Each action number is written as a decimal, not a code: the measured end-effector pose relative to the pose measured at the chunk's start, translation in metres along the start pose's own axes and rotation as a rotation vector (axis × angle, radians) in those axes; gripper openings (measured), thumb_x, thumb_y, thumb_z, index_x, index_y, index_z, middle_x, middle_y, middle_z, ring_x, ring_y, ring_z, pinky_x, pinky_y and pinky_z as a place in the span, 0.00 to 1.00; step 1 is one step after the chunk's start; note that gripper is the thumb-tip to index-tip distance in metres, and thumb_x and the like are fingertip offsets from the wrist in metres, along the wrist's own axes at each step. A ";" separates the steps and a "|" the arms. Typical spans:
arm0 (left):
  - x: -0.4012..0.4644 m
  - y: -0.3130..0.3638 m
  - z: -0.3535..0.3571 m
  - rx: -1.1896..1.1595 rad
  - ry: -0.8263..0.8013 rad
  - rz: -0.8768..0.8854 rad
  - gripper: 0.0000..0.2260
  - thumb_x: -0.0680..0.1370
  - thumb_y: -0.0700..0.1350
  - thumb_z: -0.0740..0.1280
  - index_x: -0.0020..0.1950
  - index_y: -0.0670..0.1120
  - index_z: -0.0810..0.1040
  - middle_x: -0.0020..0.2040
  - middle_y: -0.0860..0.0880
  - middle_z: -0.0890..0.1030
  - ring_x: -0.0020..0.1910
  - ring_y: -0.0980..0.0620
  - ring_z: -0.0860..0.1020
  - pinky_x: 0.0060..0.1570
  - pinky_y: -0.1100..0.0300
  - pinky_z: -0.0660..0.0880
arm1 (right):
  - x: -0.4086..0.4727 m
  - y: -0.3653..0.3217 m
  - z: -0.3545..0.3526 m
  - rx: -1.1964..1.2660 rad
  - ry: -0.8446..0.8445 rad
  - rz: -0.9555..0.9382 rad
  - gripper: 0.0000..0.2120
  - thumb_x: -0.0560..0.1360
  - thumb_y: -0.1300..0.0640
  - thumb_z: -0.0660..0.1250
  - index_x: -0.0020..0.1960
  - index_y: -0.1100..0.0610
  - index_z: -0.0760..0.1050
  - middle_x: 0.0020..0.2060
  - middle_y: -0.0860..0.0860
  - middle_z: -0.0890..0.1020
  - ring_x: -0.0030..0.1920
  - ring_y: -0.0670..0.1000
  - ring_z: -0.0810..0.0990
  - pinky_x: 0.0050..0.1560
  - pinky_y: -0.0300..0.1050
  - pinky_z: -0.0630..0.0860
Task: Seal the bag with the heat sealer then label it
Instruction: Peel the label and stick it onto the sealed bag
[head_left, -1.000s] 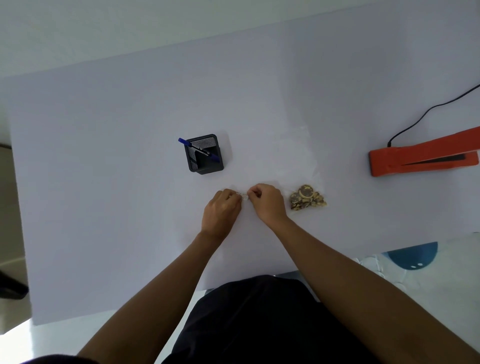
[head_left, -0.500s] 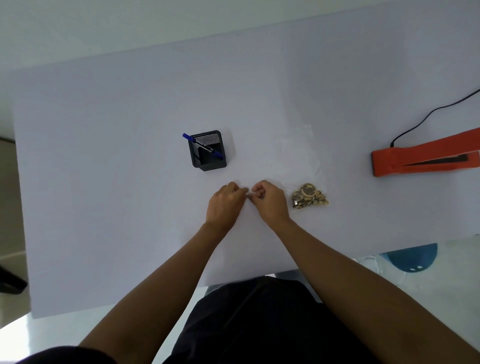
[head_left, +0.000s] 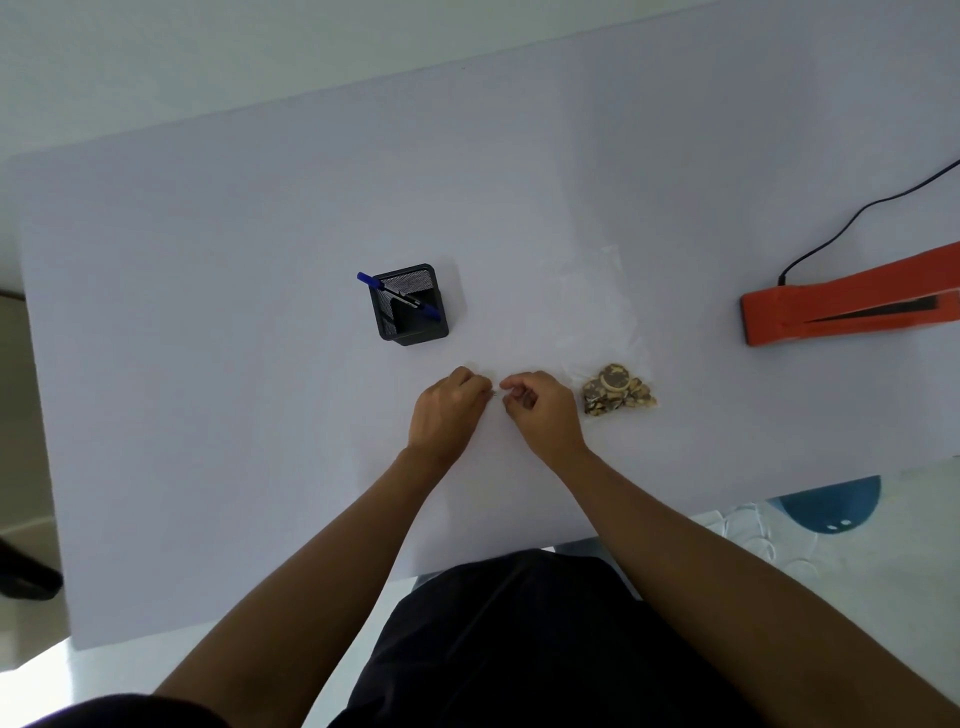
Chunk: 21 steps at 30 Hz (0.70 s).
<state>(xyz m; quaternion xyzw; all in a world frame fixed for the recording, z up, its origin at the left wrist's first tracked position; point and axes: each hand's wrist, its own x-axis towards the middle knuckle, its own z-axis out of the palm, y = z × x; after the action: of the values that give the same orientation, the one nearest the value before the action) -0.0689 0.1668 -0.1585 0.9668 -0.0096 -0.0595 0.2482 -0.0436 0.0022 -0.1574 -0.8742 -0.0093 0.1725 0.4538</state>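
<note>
A clear plastic bag lies flat on the white table, with brown snack pieces bunched at its near end. Just left of it, my left hand and my right hand meet fingertip to fingertip, both pinching a tiny white label that is barely visible between them. The orange heat sealer rests at the right edge, well away from both hands, with its jaw slightly apart.
A black mesh pen holder with a blue pen stands just beyond my left hand. The sealer's black cord trails off to the far right. A blue object sits below the table's near right edge.
Both hands have stayed together at the same spot, with only slight finger movement on the small label. The bag, holder and sealer have not moved.
</note>
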 end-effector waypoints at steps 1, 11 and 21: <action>0.001 0.000 -0.001 -0.008 0.005 0.007 0.05 0.79 0.43 0.69 0.46 0.43 0.82 0.42 0.46 0.81 0.34 0.47 0.79 0.32 0.52 0.78 | 0.000 0.000 -0.001 0.009 -0.005 -0.009 0.09 0.72 0.68 0.71 0.50 0.59 0.83 0.42 0.53 0.82 0.38 0.46 0.78 0.44 0.28 0.74; 0.000 0.006 -0.011 -0.144 0.024 -0.024 0.02 0.78 0.39 0.69 0.47 0.42 0.81 0.43 0.47 0.80 0.36 0.50 0.77 0.36 0.58 0.77 | 0.004 0.000 -0.001 -0.119 -0.086 -0.085 0.10 0.76 0.66 0.67 0.55 0.60 0.84 0.49 0.56 0.83 0.47 0.51 0.82 0.52 0.36 0.77; -0.008 0.032 -0.060 -1.410 0.049 -1.062 0.08 0.76 0.45 0.72 0.53 0.44 0.85 0.37 0.51 0.79 0.35 0.54 0.68 0.32 0.61 0.65 | 0.002 -0.013 -0.018 0.059 -0.197 0.007 0.11 0.75 0.65 0.71 0.55 0.59 0.84 0.45 0.53 0.83 0.38 0.40 0.77 0.45 0.31 0.73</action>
<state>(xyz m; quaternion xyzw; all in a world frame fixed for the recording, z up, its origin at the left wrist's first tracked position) -0.0691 0.1674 -0.0904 0.4664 0.4852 -0.1383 0.7266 -0.0344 -0.0036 -0.1382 -0.8393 -0.0455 0.2595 0.4755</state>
